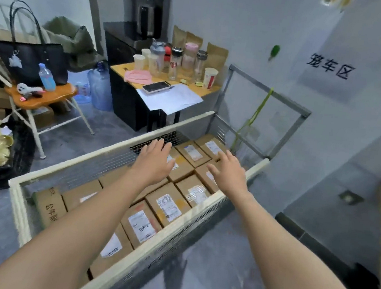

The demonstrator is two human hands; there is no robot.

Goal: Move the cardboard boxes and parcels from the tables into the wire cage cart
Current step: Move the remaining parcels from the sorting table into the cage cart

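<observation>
Both hands are released and hold nothing: the left hand (153,161) and the right hand (227,171) reach with fingers spread over the far end of the wire cage cart (89,155), though whether they touch the parcels below cannot be told. The cardboard boxes (169,206) lie inside the cart, labels up, packed edge to edge in a full layer. That is the likely trouble. Anything added must sit on top, where a box set across a seam could tilt or slide toward the mesh. Both forearms also cross the near rim, so a careless pull back could catch on it. Just beyond the far left rim stands a small table (120,68) crowded with bottles and cups – a swung parcel could topple them. The floor (232,254) is grey and hard, a chair (48,96) with a black bag (29,61) stands at the left, and a pale wall (361,138) closes the right.
</observation>
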